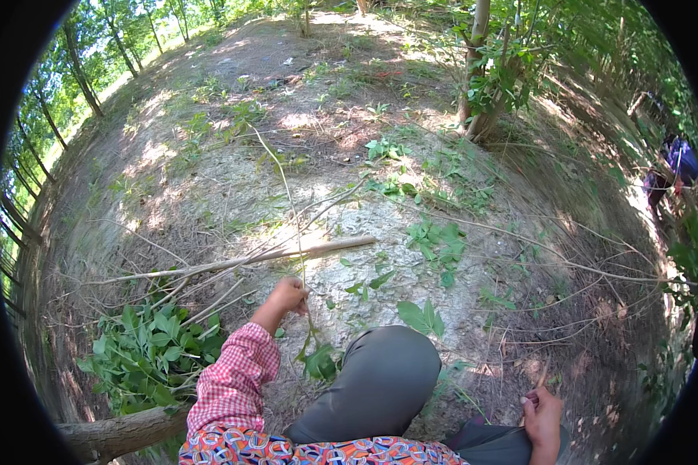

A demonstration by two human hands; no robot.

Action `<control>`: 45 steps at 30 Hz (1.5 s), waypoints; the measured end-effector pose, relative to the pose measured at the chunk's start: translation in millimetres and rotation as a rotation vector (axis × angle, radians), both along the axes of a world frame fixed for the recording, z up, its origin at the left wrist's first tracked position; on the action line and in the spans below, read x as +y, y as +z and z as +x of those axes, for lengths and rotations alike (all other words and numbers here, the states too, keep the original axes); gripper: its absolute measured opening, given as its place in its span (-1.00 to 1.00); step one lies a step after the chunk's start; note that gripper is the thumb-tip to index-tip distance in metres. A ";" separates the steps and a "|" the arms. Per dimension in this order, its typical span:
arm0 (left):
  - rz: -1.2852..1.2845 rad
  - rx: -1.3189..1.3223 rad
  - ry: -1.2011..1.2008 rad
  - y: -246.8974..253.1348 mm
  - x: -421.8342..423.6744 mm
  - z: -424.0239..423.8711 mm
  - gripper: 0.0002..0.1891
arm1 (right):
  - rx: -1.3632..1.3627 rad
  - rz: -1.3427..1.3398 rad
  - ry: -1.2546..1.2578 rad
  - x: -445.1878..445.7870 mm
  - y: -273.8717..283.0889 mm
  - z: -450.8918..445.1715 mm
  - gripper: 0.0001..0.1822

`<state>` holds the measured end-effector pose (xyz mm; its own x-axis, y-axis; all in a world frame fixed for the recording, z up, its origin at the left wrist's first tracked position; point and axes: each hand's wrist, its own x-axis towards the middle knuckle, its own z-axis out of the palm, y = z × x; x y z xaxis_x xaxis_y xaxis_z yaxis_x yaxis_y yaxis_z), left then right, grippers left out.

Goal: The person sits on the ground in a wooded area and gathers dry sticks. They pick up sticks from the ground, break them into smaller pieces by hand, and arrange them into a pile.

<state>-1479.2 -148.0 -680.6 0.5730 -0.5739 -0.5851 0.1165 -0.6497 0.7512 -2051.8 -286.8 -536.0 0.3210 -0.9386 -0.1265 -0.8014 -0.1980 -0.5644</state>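
Observation:
My left hand is closed around a thin, nearly bare branch, which runs up and away from me; leaves hang at its lower end beside my knee. Low on the right, my right hand grips a slim wooden stick or handle; its lower part is hidden behind the hand and my leg. Ahead of my left hand a thicker stripped branch lies across the ground among thin twigs. A heap of leafy cuttings rests to the left of my checked sleeve.
A log lies at the lower left. Loose leaves and long bare twigs are scattered ahead and to the right. A forked tree trunk stands at the upper right. Dark blue and purple items show at the far right edge.

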 end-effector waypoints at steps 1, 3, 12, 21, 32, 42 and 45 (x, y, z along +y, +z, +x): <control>-0.080 -0.001 0.051 8.3 -25.3 6.7 -0.77 | -0.009 0.017 -0.007 -0.5 4.5 5.1 -0.92; -0.248 -0.015 0.081 43.3 -103.5 11.2 -0.80 | -0.002 0.055 -0.045 -1.9 5.9 5.4 -0.92; -0.784 0.139 -0.147 150.5 -363.0 -42.6 -0.39 | 0.228 0.065 0.052 -16.6 40.3 27.9 -0.85; -0.192 -0.450 -0.468 -114.7 -271.7 -53.0 -0.77 | 0.219 0.243 0.040 -19.9 26.5 9.7 -0.82; -0.164 0.101 -0.099 -127.3 -148.7 -70.4 -0.75 | 0.208 0.157 0.099 -35.8 26.2 -0.2 -0.77; -0.962 0.893 0.405 -61.5 -82.4 -7.1 -0.38 | 0.172 0.194 0.018 -22.1 39.8 0.0 -0.80; -0.968 0.823 0.559 -40.9 -65.2 -7.1 -0.36 | 0.257 0.221 0.040 -21.4 51.1 11.0 -0.78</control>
